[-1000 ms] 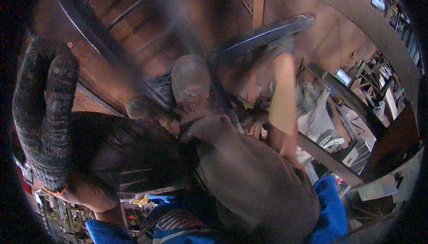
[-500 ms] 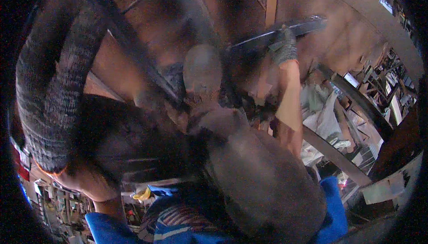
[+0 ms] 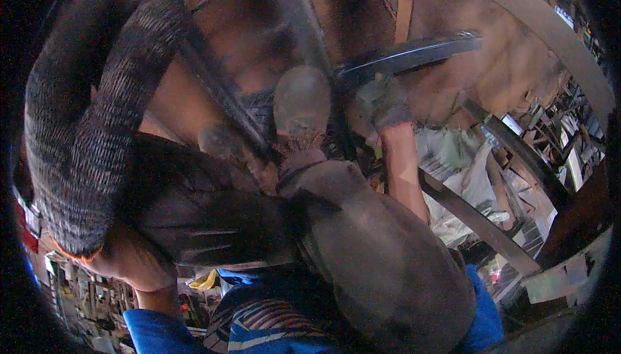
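Observation:
My left hand (image 3: 84,153), in a grey knit glove with an orange cuff edge, looms large at the left. Its fingers curl at the top around a long dark metal bar (image 3: 223,98), which slants down toward my shoes; the fingertips are partly hidden. My right hand (image 3: 383,103), gloved too, hangs just below a dark, slightly curved metal strip (image 3: 420,55) with a shiny edge. Blur smears its fingers, and whether it touches the strip cannot be made out. Rusty brown metal sheet (image 3: 362,4) lies beneath these pieces.
My bent legs (image 3: 381,257) in dark trousers and my shoe (image 3: 303,101) fill the middle. A wide curved metal band (image 3: 517,4) arches at upper right. Pale crumpled sacking (image 3: 459,166), a flat bar (image 3: 479,224) and scattered metal pieces (image 3: 569,140) lie on the right.
My right hand has come off the curved strip's near edge, moving left and toward me. My left hand has shifted slightly right at its finger end. The view has moved a little.

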`<state>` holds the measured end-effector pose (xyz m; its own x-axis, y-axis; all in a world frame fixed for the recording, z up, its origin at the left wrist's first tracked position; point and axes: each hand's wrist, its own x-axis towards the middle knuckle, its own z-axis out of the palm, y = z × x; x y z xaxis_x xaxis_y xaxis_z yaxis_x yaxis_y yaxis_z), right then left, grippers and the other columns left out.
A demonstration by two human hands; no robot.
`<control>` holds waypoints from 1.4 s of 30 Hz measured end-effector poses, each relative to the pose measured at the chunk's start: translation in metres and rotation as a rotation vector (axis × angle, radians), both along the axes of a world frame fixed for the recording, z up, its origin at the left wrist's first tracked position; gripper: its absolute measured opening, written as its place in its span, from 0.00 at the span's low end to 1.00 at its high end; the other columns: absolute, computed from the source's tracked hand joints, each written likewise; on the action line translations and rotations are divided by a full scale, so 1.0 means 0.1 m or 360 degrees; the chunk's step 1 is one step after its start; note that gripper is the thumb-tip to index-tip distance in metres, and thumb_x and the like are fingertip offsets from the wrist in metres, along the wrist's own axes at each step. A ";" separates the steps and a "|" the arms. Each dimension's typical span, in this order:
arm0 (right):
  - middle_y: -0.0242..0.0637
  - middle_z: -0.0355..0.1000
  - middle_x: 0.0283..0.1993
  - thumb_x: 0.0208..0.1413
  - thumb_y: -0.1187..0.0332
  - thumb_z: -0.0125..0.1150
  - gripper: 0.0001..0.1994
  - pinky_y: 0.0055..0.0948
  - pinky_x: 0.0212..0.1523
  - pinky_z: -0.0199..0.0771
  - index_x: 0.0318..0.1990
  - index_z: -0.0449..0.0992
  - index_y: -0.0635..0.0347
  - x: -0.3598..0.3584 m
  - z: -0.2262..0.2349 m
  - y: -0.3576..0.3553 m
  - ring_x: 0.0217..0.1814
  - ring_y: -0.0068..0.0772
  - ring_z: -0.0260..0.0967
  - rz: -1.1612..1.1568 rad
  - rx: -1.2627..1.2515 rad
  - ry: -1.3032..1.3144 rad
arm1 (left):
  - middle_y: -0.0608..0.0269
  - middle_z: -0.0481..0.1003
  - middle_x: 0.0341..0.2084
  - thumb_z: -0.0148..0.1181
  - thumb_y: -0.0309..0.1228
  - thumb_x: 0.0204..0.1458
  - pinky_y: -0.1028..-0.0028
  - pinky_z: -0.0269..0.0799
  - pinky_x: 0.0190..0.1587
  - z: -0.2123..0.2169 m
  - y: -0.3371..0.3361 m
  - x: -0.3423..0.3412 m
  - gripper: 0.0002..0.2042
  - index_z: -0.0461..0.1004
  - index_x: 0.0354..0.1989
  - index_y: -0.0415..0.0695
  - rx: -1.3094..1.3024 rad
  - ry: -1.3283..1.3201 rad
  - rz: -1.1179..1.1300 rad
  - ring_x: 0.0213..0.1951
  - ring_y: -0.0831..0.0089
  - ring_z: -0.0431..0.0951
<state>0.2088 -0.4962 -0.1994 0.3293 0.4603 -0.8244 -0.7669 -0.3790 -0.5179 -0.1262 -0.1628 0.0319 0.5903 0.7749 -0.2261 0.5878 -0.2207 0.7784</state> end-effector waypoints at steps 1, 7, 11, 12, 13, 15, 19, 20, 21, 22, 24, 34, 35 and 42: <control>0.35 0.76 0.43 0.67 0.65 0.49 0.10 0.34 0.47 0.75 0.47 0.75 0.52 -0.08 0.03 0.14 0.44 0.35 0.74 0.0042 0.0039 0.0048 | 0.54 0.78 0.32 0.65 0.35 0.56 0.66 0.75 0.39 0.10 -0.01 0.00 0.13 0.77 0.44 0.39 0.0019 0.0029 0.0008 0.34 0.61 0.79; 0.33 0.74 0.41 0.63 0.67 0.53 0.07 0.35 0.45 0.74 0.45 0.75 0.51 -0.15 0.24 0.47 0.44 0.33 0.72 -0.0407 -0.0413 0.0144 | 0.54 0.78 0.33 0.65 0.35 0.55 0.66 0.75 0.39 0.15 0.11 0.05 0.14 0.77 0.44 0.39 0.0071 -0.0009 0.0000 0.34 0.60 0.79; 0.33 0.75 0.38 0.58 0.68 0.57 0.07 0.39 0.45 0.76 0.43 0.76 0.52 -0.23 0.24 0.29 0.41 0.36 0.73 0.0260 -0.0399 -0.0517 | 0.53 0.78 0.33 0.66 0.35 0.55 0.65 0.75 0.39 0.15 0.04 0.04 0.14 0.77 0.44 0.39 0.0053 0.0044 -0.0015 0.34 0.60 0.79; 0.34 0.75 0.38 0.58 0.68 0.58 0.06 0.40 0.46 0.77 0.42 0.77 0.52 -0.34 0.42 0.58 0.40 0.37 0.73 0.0214 -0.0356 -0.0515 | 0.53 0.78 0.33 0.66 0.35 0.55 0.65 0.75 0.39 0.19 -0.03 0.01 0.14 0.77 0.44 0.39 0.0055 0.0054 -0.0005 0.34 0.60 0.79; 0.34 0.76 0.38 0.57 0.68 0.58 0.04 0.40 0.46 0.77 0.39 0.77 0.52 -0.57 0.73 1.04 0.39 0.37 0.74 -0.0209 -0.0340 -0.0117 | 0.53 0.78 0.33 0.66 0.35 0.55 0.65 0.75 0.39 0.10 -0.09 -0.04 0.14 0.77 0.44 0.39 0.0055 0.0081 0.0012 0.34 0.60 0.79; 0.35 0.76 0.37 0.56 0.68 0.59 0.03 0.40 0.46 0.78 0.37 0.76 0.52 -0.51 0.97 1.07 0.38 0.37 0.74 -0.0586 -0.0249 0.0342 | 0.53 0.78 0.33 0.66 0.35 0.55 0.65 0.75 0.39 0.07 -0.08 0.01 0.14 0.77 0.44 0.39 0.0018 -0.0012 -0.0009 0.34 0.59 0.79; 0.34 0.76 0.40 0.55 0.68 0.60 0.08 0.36 0.45 0.78 0.42 0.76 0.54 -0.50 0.59 0.59 0.41 0.36 0.74 -0.0367 0.0036 0.0307 | 0.53 0.79 0.33 0.66 0.35 0.55 0.65 0.76 0.40 0.10 -0.08 0.01 0.14 0.77 0.44 0.39 0.0019 0.0010 -0.0004 0.34 0.59 0.80; 0.33 0.76 0.41 0.56 0.67 0.60 0.09 0.35 0.44 0.78 0.44 0.76 0.54 -0.63 0.50 0.66 0.41 0.35 0.74 -0.0250 0.0076 0.0217 | 0.53 0.79 0.33 0.66 0.35 0.55 0.65 0.76 0.40 0.27 -0.06 -0.02 0.14 0.77 0.45 0.39 0.0066 0.0080 0.0021 0.34 0.59 0.80; 0.33 0.75 0.42 0.56 0.67 0.60 0.10 0.34 0.44 0.78 0.45 0.76 0.54 -0.57 0.44 0.56 0.42 0.35 0.74 -0.0181 0.0067 -0.0027 | 0.53 0.79 0.33 0.66 0.35 0.55 0.65 0.76 0.40 0.14 -0.10 0.00 0.14 0.77 0.45 0.39 0.0047 0.0020 0.0005 0.34 0.59 0.80; 0.33 0.75 0.41 0.57 0.66 0.59 0.10 0.34 0.44 0.78 0.45 0.76 0.54 -0.50 0.31 0.40 0.41 0.35 0.74 -0.0026 0.0028 -0.0224 | 0.53 0.79 0.33 0.66 0.34 0.55 0.65 0.76 0.40 0.12 -0.12 0.01 0.14 0.77 0.45 0.39 0.0038 0.0006 -0.0002 0.34 0.59 0.80; 0.33 0.75 0.41 0.59 0.66 0.58 0.09 0.33 0.44 0.77 0.45 0.76 0.55 -0.31 0.20 -0.16 0.41 0.34 0.74 0.0265 -0.0125 -0.0640 | 0.52 0.79 0.34 0.66 0.34 0.55 0.65 0.76 0.40 0.11 -0.06 0.04 0.14 0.77 0.45 0.39 0.0022 -0.0055 -0.0016 0.34 0.59 0.80; 0.45 0.59 0.70 0.66 0.56 0.45 0.27 0.43 0.71 0.54 0.68 0.60 0.59 -0.72 0.70 0.38 0.70 0.51 0.57 0.1723 -0.0126 -0.2062 | 0.52 0.79 0.34 0.67 0.34 0.54 0.65 0.76 0.40 0.26 0.11 -0.01 0.15 0.76 0.45 0.39 0.0108 -0.0040 0.0015 0.35 0.58 0.80; 0.47 0.58 0.73 0.67 0.55 0.44 0.29 0.43 0.74 0.52 0.71 0.59 0.59 -0.73 0.68 0.39 0.73 0.53 0.55 0.1888 -0.0202 -0.2211 | 0.52 0.79 0.34 0.67 0.34 0.54 0.65 0.76 0.40 0.17 0.15 0.04 0.15 0.76 0.45 0.39 0.0088 -0.0085 -0.0006 0.35 0.58 0.80; 0.45 0.44 0.79 0.71 0.51 0.30 0.31 0.48 0.79 0.30 0.75 0.49 0.58 -0.14 0.46 0.73 0.81 0.54 0.35 0.1475 -0.0348 -0.2259 | 0.51 0.78 0.31 0.68 0.32 0.52 0.66 0.76 0.38 0.25 0.25 0.11 0.13 0.77 0.42 0.38 -0.0040 0.0083 0.0031 0.32 0.58 0.80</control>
<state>0.1943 -0.4235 -0.1532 0.5123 0.8324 -0.2114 0.7160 -0.5499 -0.4301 -0.1151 -0.1380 0.0567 0.5620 0.7797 -0.2760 0.6318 -0.1893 0.7516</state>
